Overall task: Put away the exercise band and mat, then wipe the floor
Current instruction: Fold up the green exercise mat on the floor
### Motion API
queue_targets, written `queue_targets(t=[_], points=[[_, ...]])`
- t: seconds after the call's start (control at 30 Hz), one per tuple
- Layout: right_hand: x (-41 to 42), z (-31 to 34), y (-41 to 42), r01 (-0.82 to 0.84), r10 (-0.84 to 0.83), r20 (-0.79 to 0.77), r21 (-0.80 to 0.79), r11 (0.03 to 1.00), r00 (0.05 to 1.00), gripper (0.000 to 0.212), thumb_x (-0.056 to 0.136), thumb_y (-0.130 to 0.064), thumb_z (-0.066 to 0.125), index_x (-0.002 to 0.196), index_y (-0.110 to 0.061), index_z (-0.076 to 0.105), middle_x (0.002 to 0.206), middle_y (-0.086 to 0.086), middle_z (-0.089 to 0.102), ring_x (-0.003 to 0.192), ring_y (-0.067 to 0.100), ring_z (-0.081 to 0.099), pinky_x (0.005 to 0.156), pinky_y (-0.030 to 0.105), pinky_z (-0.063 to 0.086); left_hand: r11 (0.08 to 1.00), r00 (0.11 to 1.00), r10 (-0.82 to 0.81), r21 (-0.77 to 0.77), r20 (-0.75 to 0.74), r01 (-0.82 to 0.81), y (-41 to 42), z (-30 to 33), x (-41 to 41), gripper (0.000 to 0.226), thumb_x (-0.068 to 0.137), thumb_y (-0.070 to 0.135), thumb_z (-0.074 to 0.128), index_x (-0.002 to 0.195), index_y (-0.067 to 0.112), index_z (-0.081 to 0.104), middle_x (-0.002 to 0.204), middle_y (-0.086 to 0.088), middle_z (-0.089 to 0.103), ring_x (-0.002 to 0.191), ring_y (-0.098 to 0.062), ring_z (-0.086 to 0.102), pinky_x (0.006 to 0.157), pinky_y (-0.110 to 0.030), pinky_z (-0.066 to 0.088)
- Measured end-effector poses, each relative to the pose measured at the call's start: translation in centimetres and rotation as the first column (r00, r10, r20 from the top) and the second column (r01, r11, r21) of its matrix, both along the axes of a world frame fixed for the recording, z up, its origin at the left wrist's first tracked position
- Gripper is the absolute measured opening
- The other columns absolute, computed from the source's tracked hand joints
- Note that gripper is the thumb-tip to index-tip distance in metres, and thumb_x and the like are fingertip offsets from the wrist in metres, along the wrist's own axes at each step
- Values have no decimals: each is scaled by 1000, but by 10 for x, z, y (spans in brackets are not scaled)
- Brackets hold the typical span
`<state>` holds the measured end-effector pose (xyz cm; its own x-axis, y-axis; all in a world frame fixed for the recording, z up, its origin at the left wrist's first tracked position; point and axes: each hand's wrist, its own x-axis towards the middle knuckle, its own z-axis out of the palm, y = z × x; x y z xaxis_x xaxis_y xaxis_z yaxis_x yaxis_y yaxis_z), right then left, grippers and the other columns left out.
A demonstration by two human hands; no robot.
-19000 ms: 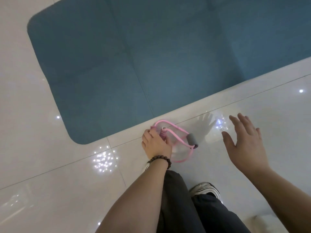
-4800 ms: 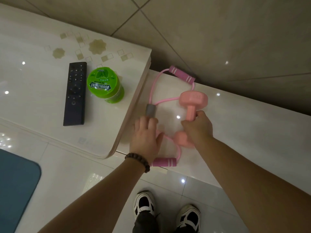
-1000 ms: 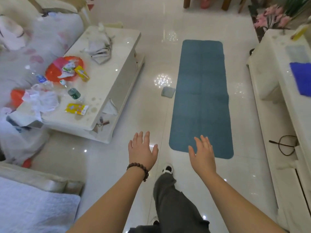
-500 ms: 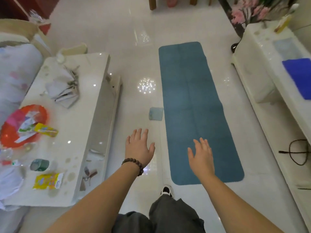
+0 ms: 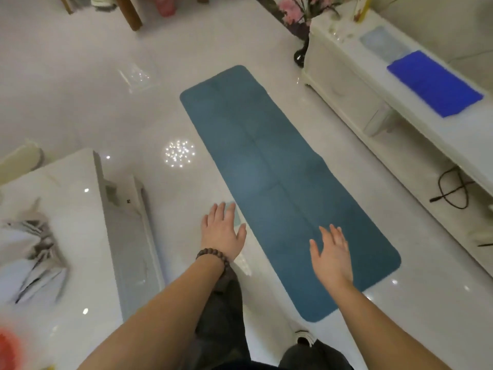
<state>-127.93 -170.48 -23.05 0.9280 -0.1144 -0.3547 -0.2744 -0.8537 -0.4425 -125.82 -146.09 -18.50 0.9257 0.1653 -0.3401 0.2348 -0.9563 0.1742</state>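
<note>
**Head view: both hands spread and empty above the unrolled mat**

Head view shows the blue mat lying flat and fully unrolled on the glossy white floor, running from the upper middle of the frame down to the lower right of centre. The right hand hovers in front of the mat's near end, fingers straight and slightly fanned, holding nothing; whether it touches the mat cannot be told. The left hand, with a beaded bracelet at its wrist, is also wide open and empty, placed just left of the mat's long edge, over bare floor.

A small pale square object on the floor beside the mat is mostly hidden behind the left hand's fingers, and what it is cannot be made out. The exercise band is not visible anywhere in the frame.

At the left edge a white coffee table carries crumpled grey-and-white paper or cloth, blurred by motion. An orange-red shape in the bottom left corner is cut off and too smeared to identify. At the right a white cabinet holds a bright blue cloth, and a black cable loops below it. Pink flowers at the top are partly cropped.
</note>
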Motion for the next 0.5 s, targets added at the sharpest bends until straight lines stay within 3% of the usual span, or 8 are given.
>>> queue_targets(t=[0.23,0.5], points=[[53,-19,110,375,-375,-101,-26,927,921,52,99,-35,39,146,-13,30,157,6,17,146,19,5,119,37,10,937,930,-348,-16,-120,349,103,-30,137,62,98,46,34,152,22,16,160,-5,15,147,-23,8,119,-40,8],[72,-43,183,506,-503,-184,-31,862,845,51,99,-36,39,145,-15,32,157,6,18,146,20,5,119,37,11,835,820,-546,-37,-169,549,144,-68,202,62,96,45,38,151,20,20,158,-7,19,146,-24,10,118,-40,10]])
